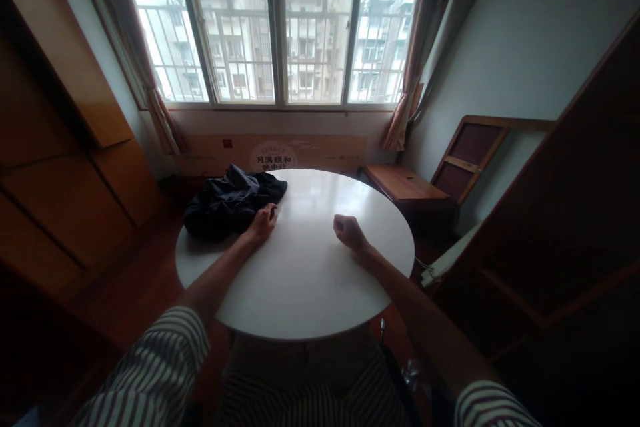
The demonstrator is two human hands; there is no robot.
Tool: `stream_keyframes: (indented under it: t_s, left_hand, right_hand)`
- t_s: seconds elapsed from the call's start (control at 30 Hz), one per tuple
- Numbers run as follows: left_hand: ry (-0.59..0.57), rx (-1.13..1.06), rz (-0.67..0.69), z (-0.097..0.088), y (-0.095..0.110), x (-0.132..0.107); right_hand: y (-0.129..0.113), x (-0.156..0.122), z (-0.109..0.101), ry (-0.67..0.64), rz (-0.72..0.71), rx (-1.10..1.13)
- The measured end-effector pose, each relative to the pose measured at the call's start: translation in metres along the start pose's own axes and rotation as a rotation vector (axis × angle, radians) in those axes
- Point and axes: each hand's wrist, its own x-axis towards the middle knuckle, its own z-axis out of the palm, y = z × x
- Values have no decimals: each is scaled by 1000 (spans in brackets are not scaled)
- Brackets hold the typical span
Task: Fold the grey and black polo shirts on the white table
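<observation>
My left hand rests on the round white table, fingers curled into a loose fist. Right beside it lies a crumpled heap of black and dark grey cloth, perhaps a garment, on the table's left side. Whether the hand touches the cloth I cannot tell. Across a stretch of white tabletop, my right hand is also closed in a fist on the table. Nothing shows in either hand.
A low wooden bench stands beyond the table at the right, with a framed panel leaning behind it. A printed cardboard box sits under the window. Wooden cabinets line the left side.
</observation>
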Motion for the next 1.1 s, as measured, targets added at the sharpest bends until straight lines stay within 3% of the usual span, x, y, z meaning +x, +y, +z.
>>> stream_keyframes:
  t_s: [0.17,0.33,0.43,0.53,0.7,0.83,1.1]
  left_hand:
    - [-183,-139,149,1,34,-13]
    - [-241,-197,247,-4,64,-33]
    - [-347,-125,258,-14,58,-45]
    - [-440,-92,212,-25,47,-51]
    - [-528,-72,183,-34,44,-47]
    - [-613,-18,161,-33,43,-43]
    - [-630,67,113,-24,38,-43]
  right_hand:
    - [-2,1,0,43,-19,71]
    - [-7,2,-1,-2,-13,130]
    - [-16,-3,-1,-104,-78,83]
    - [-26,-9,-2,-285,-144,-32]
    - [-30,-14,-3,-573,-29,-214]
    - [-26,-14,-2,-623,-19,-252]
    - [-31,-16,-1,-703,37,-291]
